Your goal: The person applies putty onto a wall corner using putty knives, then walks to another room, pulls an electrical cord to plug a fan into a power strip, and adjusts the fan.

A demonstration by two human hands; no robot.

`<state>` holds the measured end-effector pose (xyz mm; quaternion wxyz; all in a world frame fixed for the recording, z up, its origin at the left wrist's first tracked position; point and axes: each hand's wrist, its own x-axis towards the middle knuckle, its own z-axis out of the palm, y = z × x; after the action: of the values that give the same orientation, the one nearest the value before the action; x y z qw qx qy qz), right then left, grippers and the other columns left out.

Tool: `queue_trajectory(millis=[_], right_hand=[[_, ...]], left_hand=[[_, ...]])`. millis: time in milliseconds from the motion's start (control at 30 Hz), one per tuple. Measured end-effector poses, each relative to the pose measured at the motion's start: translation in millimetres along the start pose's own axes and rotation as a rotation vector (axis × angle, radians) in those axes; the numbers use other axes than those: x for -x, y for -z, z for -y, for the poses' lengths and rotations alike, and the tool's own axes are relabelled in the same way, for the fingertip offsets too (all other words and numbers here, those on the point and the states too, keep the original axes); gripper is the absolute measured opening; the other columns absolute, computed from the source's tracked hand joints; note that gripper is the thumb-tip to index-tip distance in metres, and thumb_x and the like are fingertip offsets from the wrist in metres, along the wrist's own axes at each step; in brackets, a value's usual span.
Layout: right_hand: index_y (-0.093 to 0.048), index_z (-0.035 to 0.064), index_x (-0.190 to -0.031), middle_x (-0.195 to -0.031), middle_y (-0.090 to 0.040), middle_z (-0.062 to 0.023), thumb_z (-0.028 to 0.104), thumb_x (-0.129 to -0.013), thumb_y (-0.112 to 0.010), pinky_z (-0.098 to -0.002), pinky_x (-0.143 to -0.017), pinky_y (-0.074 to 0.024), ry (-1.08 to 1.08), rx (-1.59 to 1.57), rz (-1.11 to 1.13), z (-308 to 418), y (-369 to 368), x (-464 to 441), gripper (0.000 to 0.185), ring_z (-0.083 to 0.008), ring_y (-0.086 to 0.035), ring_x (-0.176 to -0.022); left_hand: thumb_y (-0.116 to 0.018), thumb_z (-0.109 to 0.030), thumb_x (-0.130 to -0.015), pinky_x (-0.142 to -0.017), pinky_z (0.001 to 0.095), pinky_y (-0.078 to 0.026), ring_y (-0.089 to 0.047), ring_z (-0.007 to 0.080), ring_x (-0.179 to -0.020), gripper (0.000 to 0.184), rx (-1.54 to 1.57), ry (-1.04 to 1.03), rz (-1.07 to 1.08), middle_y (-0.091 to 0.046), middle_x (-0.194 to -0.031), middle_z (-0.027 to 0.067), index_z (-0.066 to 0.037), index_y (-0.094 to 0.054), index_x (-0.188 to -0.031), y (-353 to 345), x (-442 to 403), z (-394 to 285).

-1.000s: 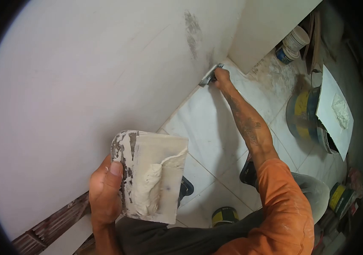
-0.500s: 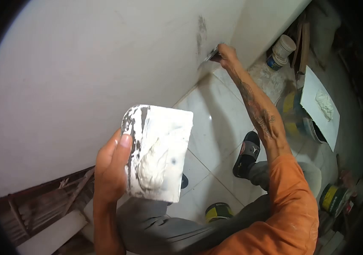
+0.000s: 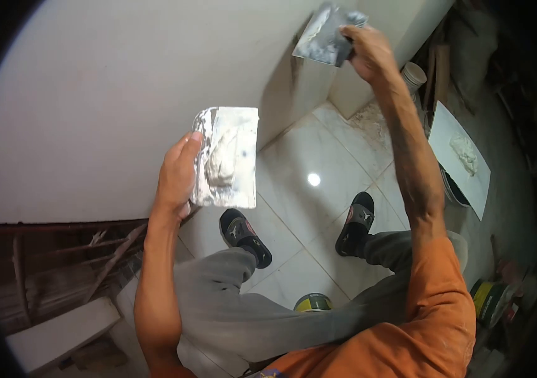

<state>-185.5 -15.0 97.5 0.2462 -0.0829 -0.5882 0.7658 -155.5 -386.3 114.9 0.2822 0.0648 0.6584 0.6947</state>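
Note:
My left hand (image 3: pixel 178 171) is closed on the edge of a flat putty spreader (image 3: pixel 246 142), thumb on top. A mound of white putty (image 3: pixel 220 165) lies on this blade, and white smears cover much of its face. Up near the wall corner, my right hand (image 3: pixel 372 53) grips a second, wide metal putty knife (image 3: pixel 324 41) streaked with white and grey. Its blade is turned partly toward me beside the white wall (image 3: pixel 117 113); I cannot tell whether it touches. A dark patch shows on the wall just under that blade.
At right, a white board (image 3: pixel 475 179) bearing more putty rests on a bucket. Marble-look tiles (image 3: pixel 290 189) lie around my sandalled feet (image 3: pixel 356 223). A green-and-yellow tub (image 3: pixel 312 303) stands between my legs. Wooden pieces (image 3: pixel 61 331) and a rusty frame are at lower left.
My right hand has risen along the wall with its putty knife, turning the blade face into view. My left hand has moved up and farther away with the putty-loaded spreader.

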Motion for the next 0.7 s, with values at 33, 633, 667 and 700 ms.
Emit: queue_trajectory(millis=[33, 633, 667, 700], right_hand=[[-0.057, -0.0037, -0.091, -0.076, -0.057, -0.0050, 0.012, -0.084, -0.063, -0.0345, -0.059, -0.0486, 0.079, 0.080, 0.047, 24.4, -6.9, 23.5, 0.018, -0.0171, -0.056, -0.064], [-0.061, 0.0067, -0.114, -0.113, -0.062, -0.0096, 0.017, -0.089, -0.051, -0.0429, -0.104, -0.0407, 1.167, 1.112, 1.095, 73.8, -81.8, 166.4, 0.028, -0.0230, -0.057, -0.110], [-0.061, 0.0063, -0.113, -0.113, -0.063, -0.0096, 0.016, -0.089, -0.050, -0.0430, -0.104, -0.0403, 1.161, 1.114, 1.116, 71.1, -82.0, 165.8, 0.028, -0.0230, -0.058, -0.110], [-0.061, 0.0073, -0.115, -0.116, -0.061, -0.0096, 0.015, -0.089, -0.051, -0.0433, -0.105, -0.0396, 1.104, 1.153, 1.169, 71.4, -82.4, 164.7, 0.029, -0.0234, -0.057, -0.112]], left_hand=[[-0.042, -0.026, -0.099, -0.076, 0.0251, -0.050, -0.062, 0.0111, -0.085, 0.037, 0.008, -0.030, 0.028, -0.063, -0.100, 0.0088, 0.006, -0.053, -0.115, 2.6, -5.3, 6.3], [-0.042, -0.025, -0.099, -0.074, 0.0261, -0.054, -0.063, 0.0122, -0.087, 0.037, 0.069, -0.022, 0.185, -0.062, -0.104, 0.0103, 0.006, -0.050, -0.118, -9.6, 3.6, -7.3], [-0.043, -0.025, -0.099, -0.074, 0.0258, -0.054, -0.063, 0.0119, -0.087, 0.037, 0.062, -0.022, 0.188, -0.062, -0.103, 0.0102, 0.006, -0.051, -0.118, -8.9, 3.1, -6.2], [-0.043, -0.025, -0.099, -0.074, 0.0255, -0.054, -0.063, 0.0117, -0.087, 0.037, 0.070, -0.017, 0.182, -0.062, -0.103, 0.0098, 0.006, -0.051, -0.117, -8.2, 3.2, -4.6]])
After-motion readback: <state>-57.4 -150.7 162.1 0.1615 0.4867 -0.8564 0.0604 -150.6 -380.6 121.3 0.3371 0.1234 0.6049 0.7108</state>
